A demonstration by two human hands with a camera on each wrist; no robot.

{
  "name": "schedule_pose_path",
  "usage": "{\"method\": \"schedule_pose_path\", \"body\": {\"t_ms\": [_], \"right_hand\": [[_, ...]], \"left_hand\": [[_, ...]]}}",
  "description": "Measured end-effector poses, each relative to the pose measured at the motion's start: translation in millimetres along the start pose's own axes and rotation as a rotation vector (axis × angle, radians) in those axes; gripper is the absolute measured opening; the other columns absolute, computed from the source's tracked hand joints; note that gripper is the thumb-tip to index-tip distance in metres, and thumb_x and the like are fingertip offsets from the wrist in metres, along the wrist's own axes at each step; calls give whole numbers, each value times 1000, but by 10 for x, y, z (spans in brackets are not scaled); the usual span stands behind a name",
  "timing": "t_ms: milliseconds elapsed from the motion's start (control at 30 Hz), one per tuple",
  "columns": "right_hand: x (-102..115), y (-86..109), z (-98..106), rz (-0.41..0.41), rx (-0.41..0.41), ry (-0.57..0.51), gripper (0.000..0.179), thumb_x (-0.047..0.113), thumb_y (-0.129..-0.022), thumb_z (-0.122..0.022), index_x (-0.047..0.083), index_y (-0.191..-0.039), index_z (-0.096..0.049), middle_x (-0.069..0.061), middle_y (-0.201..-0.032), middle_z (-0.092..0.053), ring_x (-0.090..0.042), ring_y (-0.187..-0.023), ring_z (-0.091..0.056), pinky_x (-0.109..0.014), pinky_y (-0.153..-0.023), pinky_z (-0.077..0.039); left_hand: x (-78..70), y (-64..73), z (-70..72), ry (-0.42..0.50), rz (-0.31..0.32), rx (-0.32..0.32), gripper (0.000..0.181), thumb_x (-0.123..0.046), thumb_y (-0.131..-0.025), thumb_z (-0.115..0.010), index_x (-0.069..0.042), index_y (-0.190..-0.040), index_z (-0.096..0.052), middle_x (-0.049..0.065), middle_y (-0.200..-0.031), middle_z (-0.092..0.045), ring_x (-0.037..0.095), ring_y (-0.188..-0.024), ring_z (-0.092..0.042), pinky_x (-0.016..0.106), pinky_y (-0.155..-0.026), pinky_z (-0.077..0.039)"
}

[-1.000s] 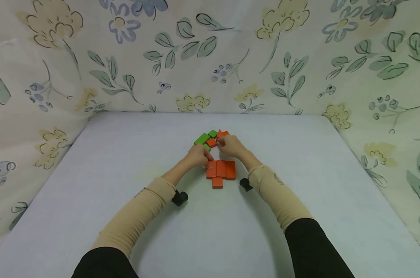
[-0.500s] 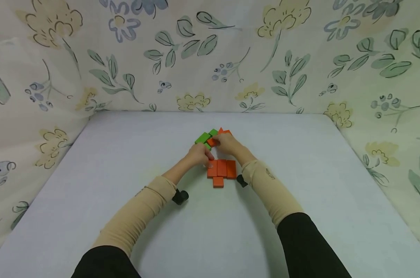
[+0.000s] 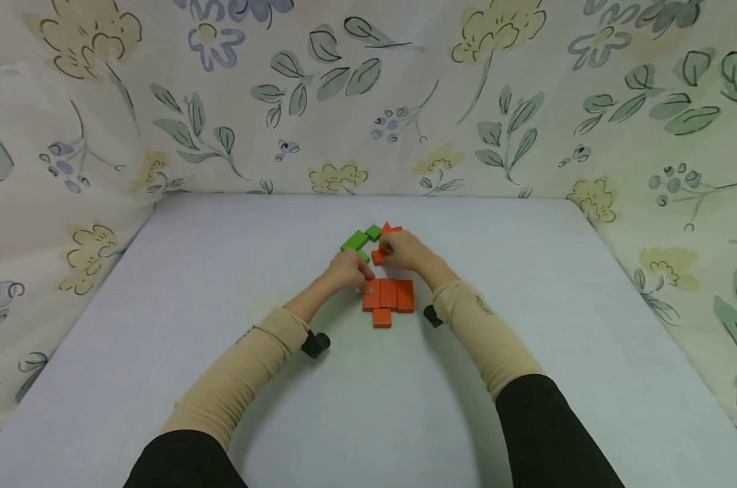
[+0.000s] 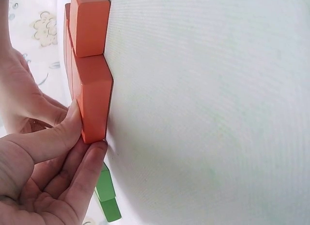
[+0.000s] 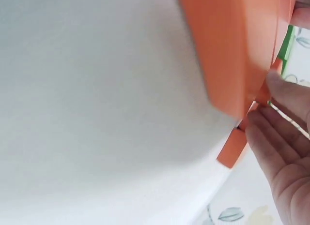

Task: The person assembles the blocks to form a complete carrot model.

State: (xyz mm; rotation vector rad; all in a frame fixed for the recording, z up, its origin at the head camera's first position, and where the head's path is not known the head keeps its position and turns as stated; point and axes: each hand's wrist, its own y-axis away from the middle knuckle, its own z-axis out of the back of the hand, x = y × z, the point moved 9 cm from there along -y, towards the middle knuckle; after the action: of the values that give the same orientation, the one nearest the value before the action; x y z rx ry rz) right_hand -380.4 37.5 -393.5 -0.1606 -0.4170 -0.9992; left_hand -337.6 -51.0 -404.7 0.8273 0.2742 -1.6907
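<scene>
In the head view my left hand (image 3: 348, 270) is at the left end of a row of flat orange blocks (image 3: 388, 294), a smaller block (image 3: 382, 318) set against its near side. Thumb and fingertips pinch the corner of the leftmost orange block (image 4: 97, 101), as the left wrist view shows. Beyond the row my right hand (image 3: 407, 251) pinches a small orange block (image 3: 377, 257) between thumb and fingers, partly covered by them. An orange triangle (image 3: 386, 227) and another orange piece show behind that hand. Several green blocks (image 3: 355, 240) lie beyond the left hand.
All the blocks lie on a white table (image 3: 222, 271). Floral cloth (image 3: 368, 88) hangs behind it and along both sides. Black wrist cameras (image 3: 316, 344) sit under both forearms, close to the tabletop.
My right hand first reached left to the small orange block beside the green ones, then drew it slightly right and nearer, leaving a gap. The left hand has stayed at the row.
</scene>
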Motion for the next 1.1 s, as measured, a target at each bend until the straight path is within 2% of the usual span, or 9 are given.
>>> {"method": "schedule_pose_path", "body": {"t_ms": [133, 267, 533, 733, 967, 1100], "right_hand": [[-72, 48, 0, -25, 15, 6, 23, 13, -89, -71, -4, -104, -69, -10, -85, -63, -23, -78, -53, -33, -74, -46], [-124, 111, 36, -29, -7, 9, 26, 19, -88, -74, -3, -102, -72, -10, -84, -65, -22, -78, -54, -33, -74, -46], [-187, 246, 124, -43, -36, -42, 29, 16, -88, -73, -3, -110, -71, -14, -103, -71, -26, -92, -60, -39, -86, -49], [-246, 373, 120, -78, -56, -92, 35, 18, -89, -73, -4, -115, -69, -16, -109, -70, -27, -94, -59, -37, -84, -51], [-204, 565, 194, 5, -131, -159, 34, 16, -82, -79, -5, -109, -72, -15, -102, -71, -25, -88, -63, -36, -78, -53], [-213, 661, 209, 17, -133, -190, 32, 17, -81, -81, -2, -105, -74, -12, -98, -72, -22, -85, -64, -33, -75, -54]], "left_hand": [[5, -7, 1, -19, -4, -1, 24, -7, -77, -82, -2, -100, -77, 8, -99, -73, 18, -90, -59, 26, -74, -48], [18, -14, 5, -15, -9, 2, 25, -7, -77, -82, -1, -101, -76, 8, -98, -73, 17, -87, -58, 26, -73, -47], [20, -9, 17, -22, -10, -1, 25, -7, -77, -82, -1, -100, -77, 9, -99, -73, 17, -86, -57, 26, -72, -46], [9, -8, 10, -16, -5, 1, 25, -6, -77, -82, -1, -100, -76, 9, -101, -73, 19, -88, -58, 27, -73, -47], [14, -30, -12, -18, -8, 10, 25, -8, -77, -82, -1, -101, -76, 9, -102, -73, 17, -86, -56, 25, -71, -46], [4, -25, -6, -21, -4, 12, 26, -8, -78, -82, -1, -102, -76, 9, -101, -73, 17, -85, -56, 25, -71, -46]]}}
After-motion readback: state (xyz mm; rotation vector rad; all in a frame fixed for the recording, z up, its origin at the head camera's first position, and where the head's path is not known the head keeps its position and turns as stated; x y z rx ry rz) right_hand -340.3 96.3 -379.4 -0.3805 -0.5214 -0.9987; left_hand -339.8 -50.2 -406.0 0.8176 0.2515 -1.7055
